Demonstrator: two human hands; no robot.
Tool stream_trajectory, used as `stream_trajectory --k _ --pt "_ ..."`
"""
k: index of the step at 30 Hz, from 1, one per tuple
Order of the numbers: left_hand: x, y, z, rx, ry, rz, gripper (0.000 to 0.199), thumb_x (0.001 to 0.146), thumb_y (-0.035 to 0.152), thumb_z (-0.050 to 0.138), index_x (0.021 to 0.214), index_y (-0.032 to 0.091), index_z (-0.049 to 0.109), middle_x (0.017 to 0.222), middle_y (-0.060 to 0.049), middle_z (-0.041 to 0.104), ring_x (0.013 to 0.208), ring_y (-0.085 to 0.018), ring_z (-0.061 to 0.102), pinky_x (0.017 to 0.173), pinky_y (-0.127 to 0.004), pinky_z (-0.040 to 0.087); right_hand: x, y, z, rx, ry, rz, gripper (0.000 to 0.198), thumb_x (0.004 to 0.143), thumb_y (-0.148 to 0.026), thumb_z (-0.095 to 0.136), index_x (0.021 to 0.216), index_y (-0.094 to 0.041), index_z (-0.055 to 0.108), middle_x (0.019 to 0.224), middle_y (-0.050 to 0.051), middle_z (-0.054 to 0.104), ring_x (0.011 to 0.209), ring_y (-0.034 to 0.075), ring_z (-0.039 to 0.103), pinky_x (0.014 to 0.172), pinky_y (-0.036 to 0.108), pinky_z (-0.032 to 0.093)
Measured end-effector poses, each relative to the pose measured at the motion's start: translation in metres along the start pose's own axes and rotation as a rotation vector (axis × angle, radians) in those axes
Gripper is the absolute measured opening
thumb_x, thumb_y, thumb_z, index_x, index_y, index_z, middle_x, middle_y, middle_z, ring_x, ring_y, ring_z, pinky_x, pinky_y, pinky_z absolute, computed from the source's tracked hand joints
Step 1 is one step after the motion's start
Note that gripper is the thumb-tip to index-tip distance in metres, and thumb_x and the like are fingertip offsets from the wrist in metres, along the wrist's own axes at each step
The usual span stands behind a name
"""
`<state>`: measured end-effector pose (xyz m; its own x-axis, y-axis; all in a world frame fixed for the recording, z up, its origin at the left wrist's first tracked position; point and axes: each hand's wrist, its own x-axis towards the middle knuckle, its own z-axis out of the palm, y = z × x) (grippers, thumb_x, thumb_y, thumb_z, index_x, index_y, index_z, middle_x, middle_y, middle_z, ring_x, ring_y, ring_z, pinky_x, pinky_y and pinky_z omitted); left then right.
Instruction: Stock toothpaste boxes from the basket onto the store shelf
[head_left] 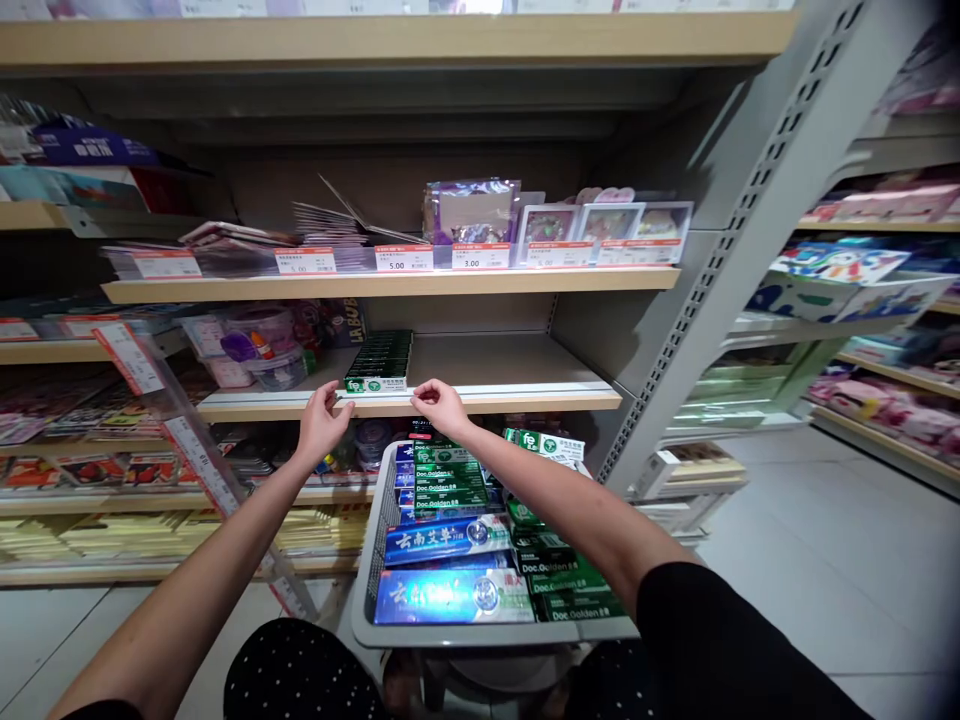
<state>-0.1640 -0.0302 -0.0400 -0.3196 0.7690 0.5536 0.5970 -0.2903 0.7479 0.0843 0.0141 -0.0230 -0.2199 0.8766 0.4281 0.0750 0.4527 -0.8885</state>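
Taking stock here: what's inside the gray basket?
The gray basket holds blue boxes and green Doc.Golden boxes. The right forearm hides some contents, and whatever lies beneath the top boxes can't be seen.

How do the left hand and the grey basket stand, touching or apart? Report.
Apart. The head view shows a gap between the left hand and the grey basket, with lower-shelf goods visible there.

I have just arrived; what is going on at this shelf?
The person's left hand is near the left front of a row of green boxes on a shelf; the right hand is near the row's right front. Neither visibly grips a box. A grey basket below holds blue boxes and more green boxes.
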Motion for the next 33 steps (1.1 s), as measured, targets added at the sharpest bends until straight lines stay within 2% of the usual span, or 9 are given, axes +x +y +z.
stream_trajectory --k 2,5,7,10,14,18,23,27,33 --pt "-0.012 0.013 0.001 0.018 0.025 0.034 0.050 0.076 0.033 0.067 0.123 0.020 0.055 0.123 -0.012 0.059 0.110 -0.025 0.061 0.099 -0.040 0.049 -0.012 0.000 -0.009 -0.007 0.012 -0.014 0.014 0.073 -0.028 0.066 0.081 -0.018 0.059 0.080 0.001 0.065 0.074 0.014 0.062 0.072 0.027 0.051" --pt "-0.035 0.039 0.008 0.006 0.030 0.117 0.040 0.082 0.032 0.061 0.120 0.019 0.058 0.121 -0.010 0.060 0.105 -0.022 0.063 0.096 -0.037 0.051 -0.030 -0.003 -0.030 -0.110 -0.046 -0.060 0.012 0.076 -0.028 0.064 0.081 -0.018 0.060 0.080 0.001 0.066 0.073 0.014 0.062 0.070 0.026 0.050" --pt "-0.049 0.054 0.014 -0.001 -0.027 0.158 0.034 0.085 0.032 0.057 0.116 0.020 0.061 0.118 -0.009 0.061 0.103 -0.021 0.064 0.092 -0.034 0.053 -0.039 -0.006 -0.046 -0.238 -0.099 -0.094 0.010 0.077 -0.027 0.063 0.083 -0.018 0.062 0.083 0.001 0.067 0.074 0.014 0.062 0.070 0.026 0.049" --pt "-0.067 0.068 0.027 0.037 -0.190 0.153 0.029 0.085 0.033 0.057 0.109 0.020 0.064 0.113 -0.008 0.064 0.098 -0.021 0.065 0.085 -0.033 0.056 -0.048 -0.011 -0.071 -0.455 -0.187 -0.089 0.009 0.078 -0.025 0.065 0.084 -0.019 0.064 0.088 0.002 0.069 0.076 0.015 0.063 0.070 0.025 0.047" --pt "-0.080 0.065 0.047 0.080 -0.387 0.070 0.033 0.083 0.033 0.058 0.113 0.018 0.063 0.116 -0.011 0.065 0.100 -0.023 0.066 0.085 -0.034 0.056 -0.052 -0.013 -0.093 -0.637 -0.278 0.063 0.014 0.076 -0.023 0.070 0.089 -0.018 0.067 0.092 0.005 0.072 0.080 0.018 0.065 0.069 0.025 0.047" --pt "-0.088 0.054 0.063 0.069 -0.463 -0.028 0.044 0.082 0.032 0.060 0.123 0.015 0.058 0.124 -0.014 0.063 0.104 -0.025 0.066 0.088 -0.037 0.054 -0.054 -0.007 -0.101 -0.695 -0.314 0.214 0.034 0.069 -0.023 0.078 0.101 -0.017 0.067 0.104 0.009 0.071 0.091 0.021 0.066 0.076 0.026 0.049" --pt "-0.092 0.050 0.074 -0.021 -0.459 -0.135 0.049 0.074 0.029 0.067 0.121 0.015 0.059 0.119 -0.014 0.067 0.105 -0.026 0.066 0.092 -0.039 0.052 -0.057 0.004 -0.100 -0.672 -0.311 0.363 0.042 0.061 -0.020 0.083 0.100 -0.016 0.067 0.100 0.009 0.071 0.087 0.021 0.067 0.072 0.025 0.050" --pt "-0.092 0.049 0.078 -0.087 -0.414 -0.200 0.047 0.067 0.027 0.071 0.111 0.014 0.064 0.106 -0.012 0.072 0.100 -0.024 0.067 0.094 -0.039 0.051 -0.059 0.016 -0.098 -0.635 -0.242 0.403 0.036 0.058 -0.016 0.083 0.091 -0.017 0.067 0.084 0.004 0.070 0.073 0.018 0.066 0.065 0.024 0.049" --pt "-0.092 0.046 0.080 -0.245 -0.369 -0.330 0.051 0.058 0.033 0.079 0.102 0.015 0.063 0.088 -0.008 0.073 0.085 -0.023 0.070 0.084 -0.041 0.054 -0.063 0.028 -0.097 -0.520 -0.106 0.431 0.027 0.056 -0.014 0.083 0.076 -0.019 0.065 0.065 0.000 0.066 0.055 0.013 0.060 0.057 0.024 0.048"
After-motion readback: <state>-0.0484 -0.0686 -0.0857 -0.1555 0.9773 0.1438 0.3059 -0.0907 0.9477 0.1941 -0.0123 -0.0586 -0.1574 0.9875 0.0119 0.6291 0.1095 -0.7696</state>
